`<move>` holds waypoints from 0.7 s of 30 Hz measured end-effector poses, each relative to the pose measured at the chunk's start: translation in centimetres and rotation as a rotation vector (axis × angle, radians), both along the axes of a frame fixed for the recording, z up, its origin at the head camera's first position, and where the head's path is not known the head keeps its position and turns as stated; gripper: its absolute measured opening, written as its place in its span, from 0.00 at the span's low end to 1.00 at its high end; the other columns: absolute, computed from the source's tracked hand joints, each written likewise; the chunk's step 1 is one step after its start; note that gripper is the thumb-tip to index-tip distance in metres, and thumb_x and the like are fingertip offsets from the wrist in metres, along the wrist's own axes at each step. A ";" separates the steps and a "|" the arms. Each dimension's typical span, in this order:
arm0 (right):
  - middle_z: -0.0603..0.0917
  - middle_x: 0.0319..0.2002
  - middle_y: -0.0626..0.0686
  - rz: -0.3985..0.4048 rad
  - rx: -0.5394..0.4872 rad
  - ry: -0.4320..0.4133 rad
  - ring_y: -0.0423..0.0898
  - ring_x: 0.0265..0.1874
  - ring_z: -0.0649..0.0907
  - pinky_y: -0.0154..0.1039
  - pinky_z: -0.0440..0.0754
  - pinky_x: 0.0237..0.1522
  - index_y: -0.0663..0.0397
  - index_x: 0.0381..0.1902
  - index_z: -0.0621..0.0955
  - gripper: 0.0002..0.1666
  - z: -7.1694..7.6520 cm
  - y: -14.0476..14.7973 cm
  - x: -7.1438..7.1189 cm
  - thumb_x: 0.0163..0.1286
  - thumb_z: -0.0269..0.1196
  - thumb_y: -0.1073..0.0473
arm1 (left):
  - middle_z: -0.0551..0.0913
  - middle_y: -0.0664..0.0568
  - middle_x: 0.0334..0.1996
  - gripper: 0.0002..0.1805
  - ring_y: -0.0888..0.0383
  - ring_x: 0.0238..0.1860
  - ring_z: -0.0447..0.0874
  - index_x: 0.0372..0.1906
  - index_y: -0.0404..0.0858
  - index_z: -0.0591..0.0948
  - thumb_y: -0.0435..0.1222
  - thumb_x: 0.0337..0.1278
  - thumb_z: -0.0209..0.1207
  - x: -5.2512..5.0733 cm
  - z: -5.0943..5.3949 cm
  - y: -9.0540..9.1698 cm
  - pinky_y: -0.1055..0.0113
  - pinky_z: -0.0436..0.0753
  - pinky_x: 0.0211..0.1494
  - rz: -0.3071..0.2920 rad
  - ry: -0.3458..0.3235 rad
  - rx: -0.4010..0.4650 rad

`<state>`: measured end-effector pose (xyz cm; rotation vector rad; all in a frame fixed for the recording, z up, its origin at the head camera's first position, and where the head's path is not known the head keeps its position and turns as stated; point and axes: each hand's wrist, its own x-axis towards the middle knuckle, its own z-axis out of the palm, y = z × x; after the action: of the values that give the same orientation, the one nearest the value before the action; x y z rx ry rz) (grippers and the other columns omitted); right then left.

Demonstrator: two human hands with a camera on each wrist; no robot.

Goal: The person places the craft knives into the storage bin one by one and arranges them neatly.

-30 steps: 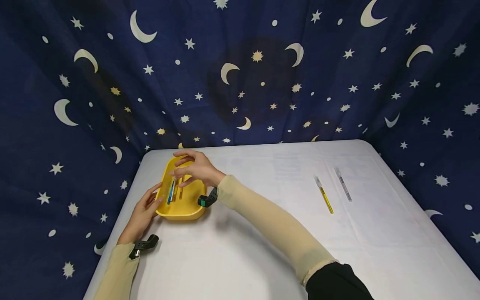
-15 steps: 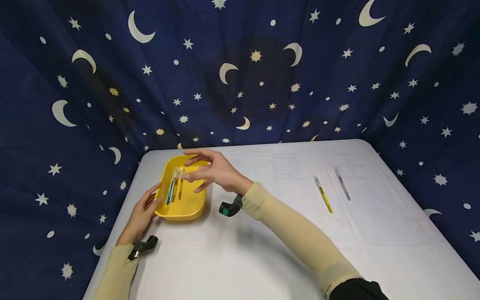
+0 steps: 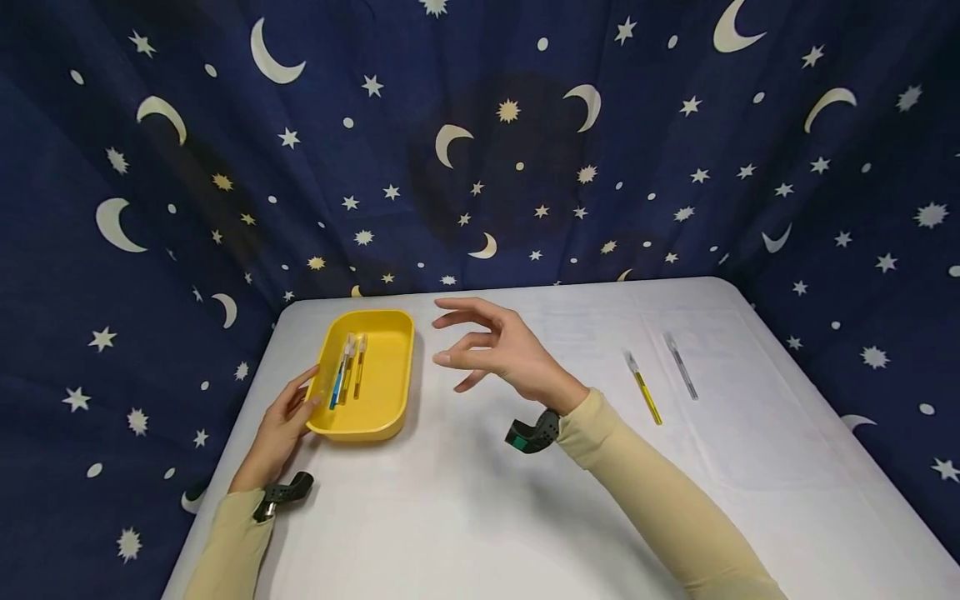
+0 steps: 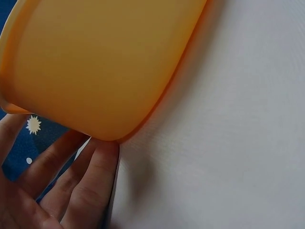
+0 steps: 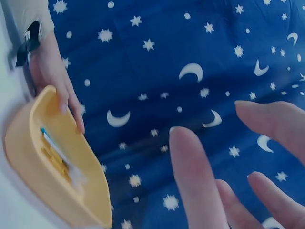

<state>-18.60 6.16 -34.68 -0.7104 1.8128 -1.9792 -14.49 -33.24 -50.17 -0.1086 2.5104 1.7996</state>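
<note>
At the left of the table, my left hand [image 3: 281, 429] grips the near-left rim of a yellow plastic tray [image 3: 390, 421], thumb over the edge and fingers outside. Inside the tray lie several slim pen-like tools [image 3: 346, 371], one blue and others amber, with pale clear ends. My right hand [image 3: 506, 350] hovers above the table, right of the tray, holding nothing; its fingers are spread and slightly bent. Further right, a yellow pen-like tool [image 3: 645, 392] with a clear end lies beside a clear, greyish one [image 3: 682, 367].
A white cloth covers the table [image 3: 450, 517]. Dark blue fabric [image 3: 337, 167] with moons and stars hangs behind and along both sides. Each wrist wears a black camera mount, such as the right one [image 3: 534, 432].
My right hand has moved right, from above the tray to the table beside it, uncovering the pen-like tools inside. The left hand stays on the tray rim.
</note>
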 end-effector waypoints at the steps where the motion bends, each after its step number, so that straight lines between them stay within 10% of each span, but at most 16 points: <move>1: 0.81 0.68 0.57 -0.015 0.002 0.010 0.59 0.48 0.90 0.66 0.90 0.38 0.42 0.78 0.77 0.42 0.0 0.8 0.2 0.70 0.77 0.65 | 0.66 0.31 0.78 0.35 0.41 0.69 0.74 0.90 0.52 0.58 0.42 0.89 0.54 0.0 0.0 0.0 0.77 0.84 0.54 0.001 0.000 -0.002; 9: 0.80 0.67 0.61 -0.109 0.032 0.068 0.58 0.47 0.89 0.68 0.90 0.35 0.46 0.77 0.77 0.42 0.2 5.7 1.9 0.68 0.78 0.67 | 0.68 0.30 0.77 0.34 0.62 0.61 0.78 0.90 0.50 0.58 0.44 0.89 0.53 0.1 0.0 -0.2 0.77 0.83 0.53 -0.010 0.024 -0.022; 21: 0.80 0.65 0.64 -0.110 0.165 0.165 0.59 0.49 0.88 0.64 0.90 0.34 0.49 0.80 0.73 0.45 -1.2 13.2 1.9 0.70 0.76 0.70 | 0.68 0.31 0.77 0.35 0.59 0.61 0.78 0.90 0.51 0.58 0.46 0.89 0.54 0.1 -0.1 -0.2 0.77 0.84 0.53 -0.007 0.015 -0.013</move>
<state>-16.69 19.34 -35.86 -0.7562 2.1260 -1.8563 -14.38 -33.44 -50.27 -0.0873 2.5296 1.7889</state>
